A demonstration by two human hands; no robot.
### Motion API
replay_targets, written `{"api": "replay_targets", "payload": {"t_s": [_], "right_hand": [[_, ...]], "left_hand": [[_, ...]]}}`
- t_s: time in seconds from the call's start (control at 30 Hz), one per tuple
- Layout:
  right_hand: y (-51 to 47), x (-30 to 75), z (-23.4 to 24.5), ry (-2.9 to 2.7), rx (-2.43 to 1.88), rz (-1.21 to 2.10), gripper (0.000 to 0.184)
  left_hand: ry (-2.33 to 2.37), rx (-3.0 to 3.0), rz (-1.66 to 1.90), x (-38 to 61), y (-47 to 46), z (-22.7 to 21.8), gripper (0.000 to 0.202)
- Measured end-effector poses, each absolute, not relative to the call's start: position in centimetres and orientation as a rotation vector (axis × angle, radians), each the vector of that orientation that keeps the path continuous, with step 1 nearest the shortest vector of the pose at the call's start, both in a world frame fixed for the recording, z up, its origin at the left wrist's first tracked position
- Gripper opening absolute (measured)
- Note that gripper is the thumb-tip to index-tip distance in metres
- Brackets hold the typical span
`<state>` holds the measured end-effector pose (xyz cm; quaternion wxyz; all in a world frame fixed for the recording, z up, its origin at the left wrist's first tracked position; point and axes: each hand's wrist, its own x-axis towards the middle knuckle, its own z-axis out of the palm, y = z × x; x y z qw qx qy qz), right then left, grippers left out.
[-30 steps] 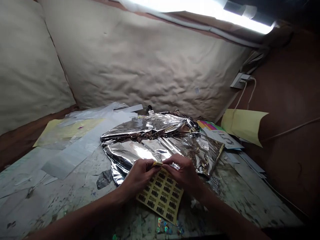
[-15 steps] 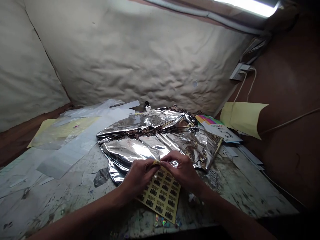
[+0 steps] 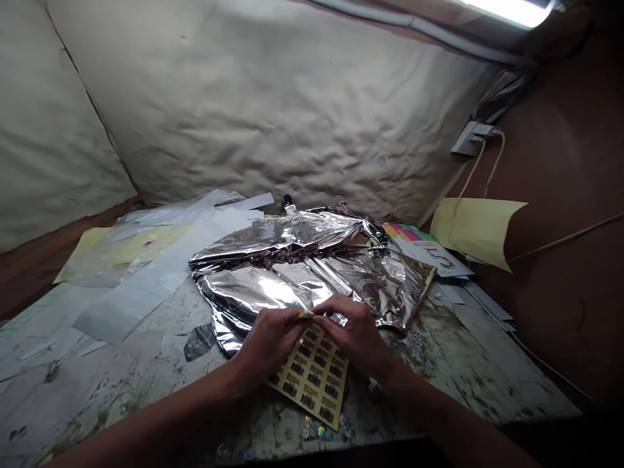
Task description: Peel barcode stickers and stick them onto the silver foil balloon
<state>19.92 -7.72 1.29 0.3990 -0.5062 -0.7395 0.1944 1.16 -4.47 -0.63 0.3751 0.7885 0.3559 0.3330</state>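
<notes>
Yellow barcode sticker sheet (image 3: 312, 380) with its top corner lifted

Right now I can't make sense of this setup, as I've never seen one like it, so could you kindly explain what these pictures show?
There is no machine here: these are a person's bare hands, seen from one camera worn on the head, looking forward and down. The left hand and right hand both pinch the top edge of a sheet of barcode labels. Behind them lies a crumpled silver foil bag on a worn, paint-spattered table, with holographic stickers near its front edge.
</notes>
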Motion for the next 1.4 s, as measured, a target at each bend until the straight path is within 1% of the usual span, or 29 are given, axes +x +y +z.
{"api": "replay_targets", "payload": {"t_s": [0.17, 0.5, 0.6, 0.73, 0.8, 0.9, 0.97, 1.07, 1.2, 1.3, 1.4], "right_hand": [[-7.9, 19.7, 1.1, -1.892, -1.246, 0.376, 0.009], [-8.2, 19.6, 1.3, -1.857, -1.283, 0.379, 0.008], [-8.1, 19.7, 1.3, -1.870, -1.279, 0.341, 0.007], [-7.8, 20.1, 1.1, -1.882, -1.285, 0.230, 0.010], [-7.7, 20.3, 1.1, -1.875, -1.246, 0.229, 0.012], [-7.8, 20.9, 1.7, -1.843, -1.110, 0.359, 0.008], [-7.6, 21.6, 2.3, -1.723, -1.055, 0.496, 0.004], [-6.9, 23.4, 3.2, -1.532, -1.076, 0.734, 0.013], [-5.7, 25.3, 2.8, -1.603, -1.216, 1.105, 0.024], [-5.6, 25.3, 1.8, -1.699, -1.280, 1.300, 0.025], [-5.7, 24.8, 1.2, -1.782, -1.283, 1.370, 0.021]], "left_hand": [[0.957, 2.009, 0.840, 1.0, -4.4, -0.7, 0.028], [1.027, 1.967, 0.780, 1.0, -4.5, -0.6, 0.038], [0.969, 1.781, 0.704, 1.0, -4.2, -0.7, 0.038], [0.748, 1.404, 0.522, 1.1, -4.0, -0.5, 0.041], [0.675, 1.285, 0.485, 1.2, -3.9, -0.5, 0.044], [0.678, 1.168, 0.454, 1.1, -3.7, -0.5, 0.049], [0.711, 1.166, 0.418, 0.8, -3.6, -0.3, 0.051], [0.726, 1.346, 0.280, 0.2, -3.8, 0.1, 0.050], [0.608, 1.731, 0.081, -0.1, -4.8, 1.0, 0.057], [0.562, 1.861, 0.033, 0.0, -5.3, 1.6, 0.054], [0.539, 1.885, 0.050, 0.2, -5.4, 1.9, 0.049]]}}
